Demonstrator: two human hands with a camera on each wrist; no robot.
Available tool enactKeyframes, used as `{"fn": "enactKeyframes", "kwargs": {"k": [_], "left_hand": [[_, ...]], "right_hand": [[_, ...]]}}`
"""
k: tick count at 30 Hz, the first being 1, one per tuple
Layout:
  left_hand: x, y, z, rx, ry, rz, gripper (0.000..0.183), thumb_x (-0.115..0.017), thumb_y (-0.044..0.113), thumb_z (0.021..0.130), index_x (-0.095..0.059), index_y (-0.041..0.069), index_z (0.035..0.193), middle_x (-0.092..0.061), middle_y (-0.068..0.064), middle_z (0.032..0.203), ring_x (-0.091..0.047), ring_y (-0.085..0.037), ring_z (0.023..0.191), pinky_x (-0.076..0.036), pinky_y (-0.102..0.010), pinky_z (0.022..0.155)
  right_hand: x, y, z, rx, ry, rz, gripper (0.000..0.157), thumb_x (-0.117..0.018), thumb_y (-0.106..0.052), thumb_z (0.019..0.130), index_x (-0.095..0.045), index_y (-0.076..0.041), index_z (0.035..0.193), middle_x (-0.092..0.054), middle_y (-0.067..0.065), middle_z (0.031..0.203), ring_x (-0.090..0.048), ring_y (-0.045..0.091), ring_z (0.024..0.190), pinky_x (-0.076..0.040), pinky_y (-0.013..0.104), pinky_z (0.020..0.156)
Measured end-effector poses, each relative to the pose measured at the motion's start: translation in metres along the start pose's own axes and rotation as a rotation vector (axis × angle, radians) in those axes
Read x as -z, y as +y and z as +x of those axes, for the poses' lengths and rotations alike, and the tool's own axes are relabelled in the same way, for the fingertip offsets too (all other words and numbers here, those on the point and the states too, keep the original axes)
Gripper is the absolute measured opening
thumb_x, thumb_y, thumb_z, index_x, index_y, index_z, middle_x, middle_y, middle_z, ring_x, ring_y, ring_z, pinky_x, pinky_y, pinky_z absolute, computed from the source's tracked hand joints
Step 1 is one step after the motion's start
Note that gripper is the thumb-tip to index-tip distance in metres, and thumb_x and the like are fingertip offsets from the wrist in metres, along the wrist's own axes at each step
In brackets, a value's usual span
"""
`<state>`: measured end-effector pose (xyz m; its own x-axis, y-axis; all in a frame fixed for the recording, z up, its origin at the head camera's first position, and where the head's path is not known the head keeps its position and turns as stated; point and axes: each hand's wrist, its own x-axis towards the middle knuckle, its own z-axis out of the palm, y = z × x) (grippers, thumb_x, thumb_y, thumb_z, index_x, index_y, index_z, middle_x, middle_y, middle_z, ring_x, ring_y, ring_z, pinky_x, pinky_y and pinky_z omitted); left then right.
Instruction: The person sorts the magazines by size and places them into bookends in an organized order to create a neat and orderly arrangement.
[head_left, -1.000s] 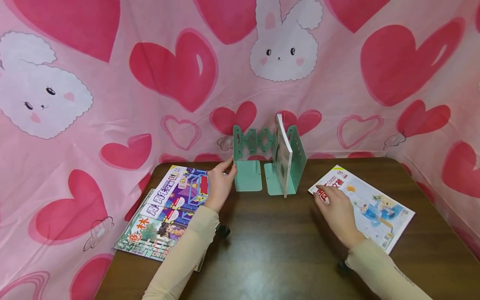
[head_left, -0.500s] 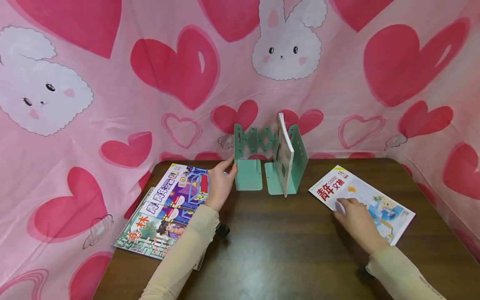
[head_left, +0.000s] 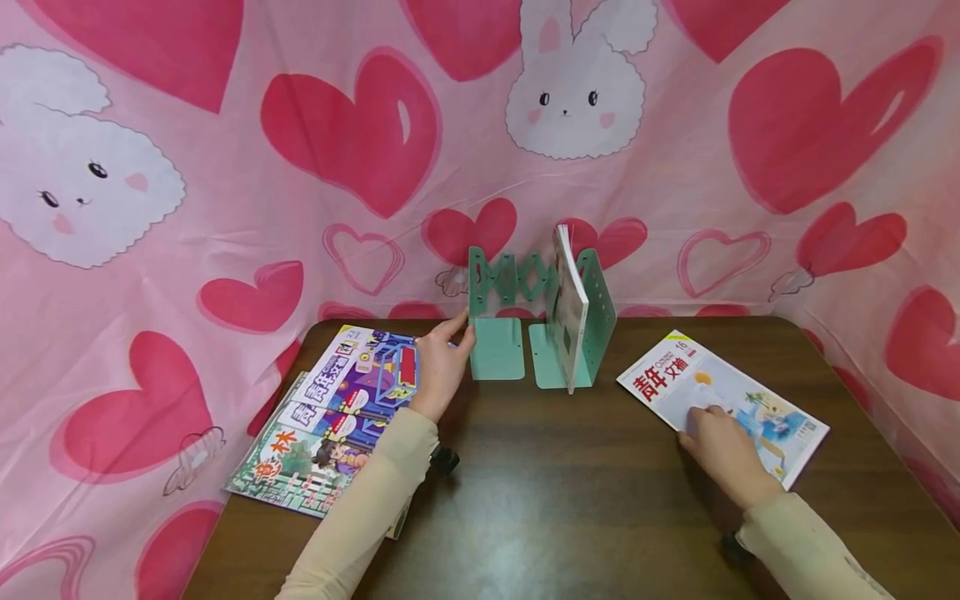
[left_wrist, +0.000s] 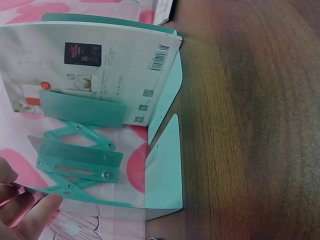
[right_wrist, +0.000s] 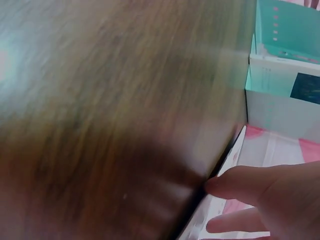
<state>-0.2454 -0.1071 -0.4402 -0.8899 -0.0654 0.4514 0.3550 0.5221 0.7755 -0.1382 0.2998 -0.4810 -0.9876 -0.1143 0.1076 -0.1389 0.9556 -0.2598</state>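
At the back of the table stands a green metal expanding bookend [head_left: 498, 350] with scissor links between its plates. My left hand [head_left: 441, 367] pinches the edge of its left end plate; the left wrist view shows thumb and fingers [left_wrist: 36, 216] on either side of that plate. One magazine [head_left: 567, 312] stands tilted against the bookend's right plate. To the right, a magazine with a red title [head_left: 660, 375] lies flat. My right hand [head_left: 726, 454] holds its near left edge, thumb at the edge and fingers curled over the cover; the thumb's underside is hidden.
Several overlapping magazines [head_left: 315, 442] lie at the table's left, partly behind my left sleeve. A pink curtain [head_left: 465, 158] with hearts and rabbits hangs close behind the brown table [head_left: 555, 483].
My right hand has moved right and down from the red-title corner to the magazine's near left edge, and its fingers have come down on the cover. My left hand stays at the bookend.
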Motion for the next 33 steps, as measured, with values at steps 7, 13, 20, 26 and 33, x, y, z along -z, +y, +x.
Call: {"fn": "enactKeyframes", "kwargs": {"k": [7, 13, 20, 26, 33], "left_hand": [[-0.001, 0.0, 0.0, -0.01, 0.009, 0.002, 0.04, -0.072, 0.015, 0.098, -0.069, 0.008, 0.137, -0.074, -0.011, 0.126, -0.073, -0.027, 0.097, -0.058, -0.047, 0.087], [0.0, 0.002, -0.001, -0.019, 0.005, -0.018, 0.039, -0.072, 0.015, 0.099, -0.069, 0.007, 0.137, -0.076, -0.013, 0.12, -0.073, -0.027, 0.092, -0.059, -0.045, 0.079], [0.0, 0.001, -0.001, -0.036, 0.023, -0.001, 0.038, -0.072, 0.013, 0.098, -0.07, 0.006, 0.135, -0.075, -0.013, 0.122, -0.072, -0.027, 0.09, -0.06, -0.045, 0.076], [-0.002, 0.001, -0.002, -0.077, 0.055, 0.008, 0.037, -0.072, 0.01, 0.097, -0.07, 0.002, 0.133, -0.076, -0.016, 0.116, -0.074, -0.029, 0.092, -0.06, -0.048, 0.076], [-0.003, 0.002, -0.002, -0.052, 0.039, -0.01, 0.038, -0.071, 0.01, 0.098, -0.068, 0.002, 0.135, -0.076, -0.016, 0.119, -0.073, -0.029, 0.092, -0.061, -0.047, 0.074]], "right_hand": [[0.003, -0.01, 0.0, -0.025, -0.099, -0.001, 0.014, -0.069, 0.0, 0.088, -0.061, 0.008, 0.079, -0.058, 0.017, 0.071, -0.058, 0.036, 0.064, -0.049, 0.051, 0.056], [0.002, -0.015, 0.0, -0.05, -0.148, -0.033, 0.012, -0.067, 0.003, 0.087, -0.063, 0.013, 0.083, -0.06, 0.023, 0.075, -0.061, 0.042, 0.068, -0.052, 0.055, 0.057], [0.0, -0.012, 0.0, -0.089, -0.118, -0.063, 0.007, -0.062, 0.006, 0.088, -0.061, 0.011, 0.084, -0.059, 0.025, 0.075, -0.062, 0.047, 0.068, -0.052, 0.058, 0.054], [0.001, -0.008, -0.004, -0.139, -0.078, -0.05, 0.005, -0.063, 0.004, 0.088, -0.062, 0.009, 0.09, -0.059, 0.028, 0.076, -0.061, 0.051, 0.068, -0.05, 0.061, 0.052], [-0.008, -0.006, -0.011, -0.055, -0.004, -0.14, 0.008, -0.054, 0.014, 0.092, -0.056, 0.016, 0.1, -0.057, 0.031, 0.076, -0.062, 0.049, 0.065, -0.052, 0.059, 0.052]]}}
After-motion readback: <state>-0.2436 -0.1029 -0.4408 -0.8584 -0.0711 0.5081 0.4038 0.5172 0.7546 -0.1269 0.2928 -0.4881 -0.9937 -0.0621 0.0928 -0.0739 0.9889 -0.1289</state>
